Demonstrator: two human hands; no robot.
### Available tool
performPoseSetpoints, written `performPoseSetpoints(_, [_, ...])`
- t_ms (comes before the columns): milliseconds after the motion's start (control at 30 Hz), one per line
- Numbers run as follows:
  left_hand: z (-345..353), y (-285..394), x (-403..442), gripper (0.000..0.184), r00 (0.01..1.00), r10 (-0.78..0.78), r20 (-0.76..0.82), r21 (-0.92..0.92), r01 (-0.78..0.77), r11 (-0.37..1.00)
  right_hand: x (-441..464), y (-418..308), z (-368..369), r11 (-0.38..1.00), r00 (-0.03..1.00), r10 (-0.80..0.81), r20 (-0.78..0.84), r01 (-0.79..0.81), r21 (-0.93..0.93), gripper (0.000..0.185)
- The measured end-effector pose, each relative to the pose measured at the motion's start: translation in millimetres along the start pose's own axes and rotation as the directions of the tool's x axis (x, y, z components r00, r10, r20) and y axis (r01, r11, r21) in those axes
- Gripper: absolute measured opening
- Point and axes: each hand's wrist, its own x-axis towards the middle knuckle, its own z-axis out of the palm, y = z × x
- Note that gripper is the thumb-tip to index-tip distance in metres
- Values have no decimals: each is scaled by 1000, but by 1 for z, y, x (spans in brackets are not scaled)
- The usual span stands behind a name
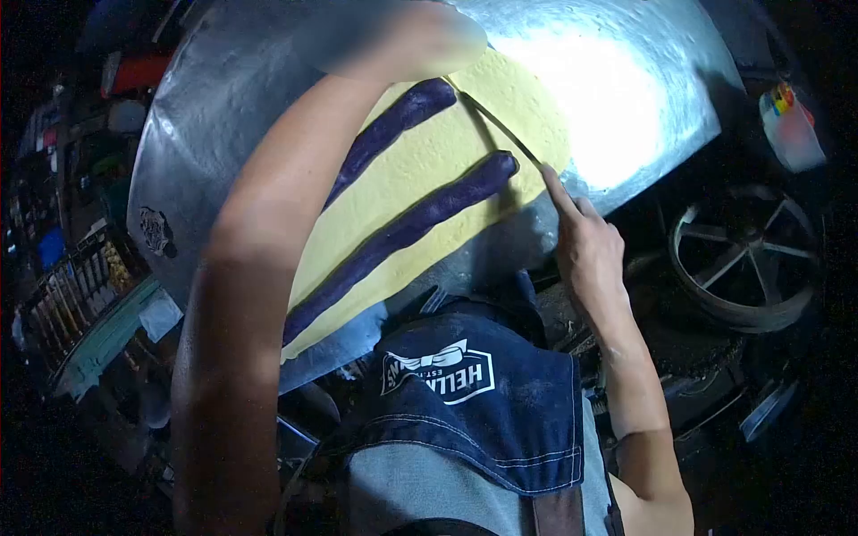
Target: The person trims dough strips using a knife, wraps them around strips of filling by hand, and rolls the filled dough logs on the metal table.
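Observation:
A sheet of yellow dough (pixel 411 170) lies over a metal table. On it are two long purple filling rolls: the nearer roll (pixel 402 234) runs slantwise toward the lower left, and the farther roll (pixel 399 121) is partly covered by my left forearm. My right hand (pixel 592 246) is closed round a thin dark knife (pixel 502 129), index finger stretched along it. The knife slants over the dough, its tip close to the end of the farther roll. My left hand (pixel 429 45) is over the dough's far edge; a blur hides its fingers.
The metal table (pixel 223 116) has a bright light patch at the right. Beyond its right edge stand a spoked wheel (pixel 749 255) and a plastic bag (pixel 791 129). A rack of tools (pixel 85 295) is at the left. My apron (pixel 500 393) is close to the table's front edge.

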Motion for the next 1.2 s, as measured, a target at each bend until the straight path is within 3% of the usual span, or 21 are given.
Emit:
performPoseSetpoints(100, [-4, 12, -6, 44, 998, -11, -69, 86, 17, 996, -21, 8, 5, 998, 998, 49, -33, -50, -33, 78])
performPoseSetpoints(200, [21, 38, -19, 39, 901, 363, -239, 173, -328, 929, -27, 7, 7, 994, 995, 102, -5, -102, -41, 75])
performPoseSetpoints(267, [51, 72, -21, 53, 865, 501, -39, 249, -477, 843, -28, 9, 17, 998, 993, 55, -102, -58, -35, 74])
performPoseSetpoints(400, [69, 85, -40, 49, 893, 448, -37, 409, -395, 822, -60, 20, 27, 991, 987, 130, -98, -133, -18, 82])
performPoseSetpoints(467, [71, 85, -40, 45, 896, 442, -31, 387, -397, 832, -97, 38, 30, 980, 976, 193, -97, -196, -19, 90])
performPoseSetpoints(600, [87, 83, -40, 41, 828, 532, -178, 472, -403, 784, -150, 44, 29, 953, 955, 297, 3, -297, 62, 92])
performPoseSetpoints(633, [86, 84, -38, 41, 838, 530, -130, 511, -401, 760, -157, 47, 32, 952, 954, 298, -5, -297, 67, 92])
performPoseSetpoints(700, [82, 90, -37, 41, 849, 523, -81, 549, -400, 734, -167, 53, 39, 937, 973, 218, -76, -187, 296, 88])
performPoseSetpoints(733, [75, 97, -35, 39, 860, 510, 14, 560, -430, 708, -168, 54, 44, 937, 973, 215, -80, -182, 298, 88])
performPoseSetpoints(767, [69, 102, -35, 37, 865, 490, 108, 568, -458, 684, -167, 55, 50, 902, 963, 247, -104, -190, 387, 85])
performPoseSetpoints(800, [64, 99, -35, 37, 868, 486, 102, 575, -450, 683, -164, 58, 53, 859, 952, 279, -125, -190, 475, 82])
performPoseSetpoints(867, [49, 86, -28, 31, 870, 453, -193, 359, -368, 858, -158, 63, 57, 834, 942, 291, -168, -164, 526, 80])
performPoseSetpoints(967, [36, 22, 9, 37, 702, 333, -629, 265, -209, 941, -146, 74, 65, 803, 927, 293, -235, -105, 587, 77])
performPoseSetpoints(1000, [20, 33, -7, 41, 855, 131, -502, 144, -67, 987, -140, 78, 66, 807, 927, 262, -267, -59, 587, 75])
performPoseSetpoints(1067, [20, 10, 0, 46, 918, 137, -373, 111, -102, 989, -129, 83, 64, 769, 945, 234, -227, -37, 639, 72])
performPoseSetpoints(1167, [11, 18, -5, 49, 937, 105, -333, -83, -140, 987, -107, 83, 55, 735, 972, 196, -126, -60, 675, 72])
performPoseSetpoints(1200, [16, 12, 3, 43, 860, 82, -504, -161, -187, 969, -100, 83, 52, 711, 975, 189, -121, -51, 702, 72])
